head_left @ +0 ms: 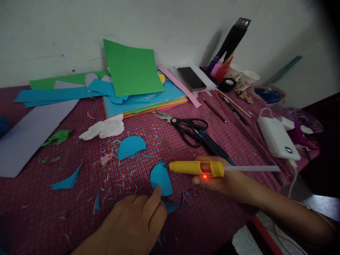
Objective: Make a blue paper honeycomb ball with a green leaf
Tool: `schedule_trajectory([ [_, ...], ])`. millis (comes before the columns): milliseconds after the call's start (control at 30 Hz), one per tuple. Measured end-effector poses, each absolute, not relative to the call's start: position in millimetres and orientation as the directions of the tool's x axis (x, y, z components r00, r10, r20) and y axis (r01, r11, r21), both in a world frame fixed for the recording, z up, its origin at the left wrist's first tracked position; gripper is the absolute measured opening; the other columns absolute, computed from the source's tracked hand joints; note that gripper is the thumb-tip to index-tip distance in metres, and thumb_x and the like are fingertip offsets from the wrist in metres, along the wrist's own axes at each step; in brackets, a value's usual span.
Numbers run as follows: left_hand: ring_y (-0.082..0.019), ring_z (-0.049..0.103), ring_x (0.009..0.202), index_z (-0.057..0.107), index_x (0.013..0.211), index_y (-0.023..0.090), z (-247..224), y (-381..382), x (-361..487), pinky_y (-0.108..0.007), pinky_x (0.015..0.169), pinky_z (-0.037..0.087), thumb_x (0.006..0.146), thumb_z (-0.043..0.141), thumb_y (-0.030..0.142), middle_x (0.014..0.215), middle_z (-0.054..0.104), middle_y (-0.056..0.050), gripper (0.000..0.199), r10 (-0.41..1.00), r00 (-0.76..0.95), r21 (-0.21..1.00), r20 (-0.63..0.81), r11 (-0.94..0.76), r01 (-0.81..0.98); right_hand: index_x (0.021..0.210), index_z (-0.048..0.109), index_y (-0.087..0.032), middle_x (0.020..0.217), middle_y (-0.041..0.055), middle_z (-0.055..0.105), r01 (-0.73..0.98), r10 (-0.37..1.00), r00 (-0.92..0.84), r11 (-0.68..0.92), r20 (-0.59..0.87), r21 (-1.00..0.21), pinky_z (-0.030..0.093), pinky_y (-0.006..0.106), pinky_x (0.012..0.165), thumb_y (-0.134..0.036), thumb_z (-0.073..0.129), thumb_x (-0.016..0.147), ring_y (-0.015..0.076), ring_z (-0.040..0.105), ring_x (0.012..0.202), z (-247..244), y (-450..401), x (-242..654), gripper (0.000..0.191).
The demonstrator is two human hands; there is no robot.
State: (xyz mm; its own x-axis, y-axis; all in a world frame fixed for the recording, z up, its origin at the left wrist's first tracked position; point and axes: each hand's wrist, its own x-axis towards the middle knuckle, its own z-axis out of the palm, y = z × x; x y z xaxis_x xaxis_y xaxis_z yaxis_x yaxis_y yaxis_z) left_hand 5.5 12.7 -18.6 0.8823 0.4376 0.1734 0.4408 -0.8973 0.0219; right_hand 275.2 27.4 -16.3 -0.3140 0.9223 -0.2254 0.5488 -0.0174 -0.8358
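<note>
My right hand (217, 184) is closed around a yellow hot glue gun (187, 168) with a lit red light. A clear glue stick (252, 168) juts from its back end. The gun's nozzle touches or hovers at the upper edge of a rounded blue paper piece (160, 179); I cannot tell which. Pressing that piece onto the cloth is the index fingertip of my left hand (135, 219), whose other fingers are curled together. Another blue paper piece (131, 146), rounded on top, lies just beyond, among paper scraps.
Black-handled scissors (186, 125) lie open past the glue gun. Coloured paper sheets (134, 69) and a phone (191, 78) are along the wall. Paper cups (247, 80) stand at the back right, and a white power bank (278, 137) with a cable is at the right edge.
</note>
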Motion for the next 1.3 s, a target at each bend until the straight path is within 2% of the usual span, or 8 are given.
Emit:
schedule_trajectory([
  [167,-0.017,0.066,0.057,0.06,0.091,0.017,-19.8,11.7,4.8,-0.029,0.05,0.054,0.082,0.031,-0.001,0.106,0.075,-0.011,0.035,0.439,0.88,0.038,0.18,-0.897,0.44,0.082,0.054,-0.019,0.071,-0.0014,0.054,0.545,0.909,-0.322,-0.049,-0.263,-0.837,0.043,0.023,0.052,-0.039,0.066,0.081,0.0112,0.049,0.058,-14.1,30.0,272.3,0.023],
  [433,-0.019,0.067,0.057,0.061,0.092,0.017,-18.8,12.1,4.5,-0.029,0.048,0.054,0.075,0.039,0.0,0.106,0.074,-0.012,0.033,0.443,0.882,0.066,0.162,-0.897,0.438,0.071,0.05,-0.02,0.067,-0.0027,0.052,0.598,0.863,-0.412,0.014,-0.292,-0.801,0.039,0.023,0.052,-0.038,0.069,0.079,0.0106,0.048,0.057,-8.7,33.0,274.2,0.028],
  [567,-0.018,0.068,0.061,0.061,0.095,0.016,-20.8,9.8,3.5,-0.028,0.051,0.054,0.068,0.041,-0.001,0.104,0.075,-0.011,0.037,0.458,0.876,0.091,0.152,-0.889,0.449,0.078,0.055,-0.02,0.071,-0.0006,0.057,0.574,0.913,-0.328,-0.012,-0.244,-0.819,0.044,0.025,0.054,-0.043,0.065,0.081,0.0124,0.052,0.058,-14.7,28.0,276.0,0.026],
  [733,-0.018,0.067,0.061,0.061,0.093,0.017,-20.0,11.7,3.9,-0.028,0.053,0.053,0.07,0.044,0.001,0.109,0.073,-0.011,0.033,0.46,0.879,0.081,0.125,-0.888,0.453,0.08,0.056,-0.02,0.07,-0.0011,0.057,0.572,0.938,-0.285,0.002,-0.197,-0.821,0.044,0.025,0.052,-0.041,0.065,0.08,0.0121,0.052,0.057,-20.1,29.1,272.1,0.023],
  [867,-0.016,0.065,0.058,0.062,0.09,0.018,-17.7,13.0,5.7,-0.026,0.051,0.052,0.074,0.045,0.002,0.108,0.074,-0.009,0.028,0.444,0.887,0.045,0.131,-0.896,0.442,0.075,0.053,-0.02,0.069,-0.0018,0.055,0.622,0.907,-0.34,0.02,-0.247,-0.783,0.041,0.024,0.052,-0.04,0.065,0.081,0.0114,0.05,0.057,-14.9,33.1,269.0,0.024],
  [1033,-0.017,0.065,0.057,0.062,0.091,0.018,-18.8,11.6,5.6,-0.027,0.049,0.053,0.074,0.043,0.001,0.104,0.075,-0.008,0.031,0.455,0.876,0.09,0.16,-0.891,0.446,0.069,0.048,-0.019,0.065,-0.0029,0.051,0.647,0.856,-0.409,0.029,-0.315,-0.762,0.037,0.024,0.05,-0.037,0.067,0.08,0.0104,0.048,0.055,-5.6,31.1,268.3,0.028],
  [1200,-0.018,0.067,0.059,0.06,0.094,0.016,-17.3,12.7,5.7,-0.029,0.049,0.054,0.073,0.042,0.0,0.107,0.074,-0.012,0.032,0.433,0.89,0.099,0.142,-0.901,0.423,0.077,0.055,-0.02,0.071,0.0002,0.059,0.582,0.916,-0.291,-0.06,-0.277,-0.811,0.046,0.026,0.055,-0.044,0.066,0.079,0.0132,0.054,0.059,-11.4,25.3,272.8,0.026],
  [1300,-0.017,0.066,0.058,0.06,0.091,0.017,-15.2,13.4,6.3,-0.029,0.05,0.054,0.078,0.04,0.0,0.109,0.073,-0.012,0.029,0.431,0.893,0.084,0.127,-0.902,0.424,0.078,0.058,-0.021,0.072,0.0004,0.061,0.587,0.939,-0.27,-0.015,-0.214,-0.809,0.047,0.026,0.056,-0.047,0.064,0.08,0.0134,0.054,0.059,-16.4,25.4,273.1,0.027],
])
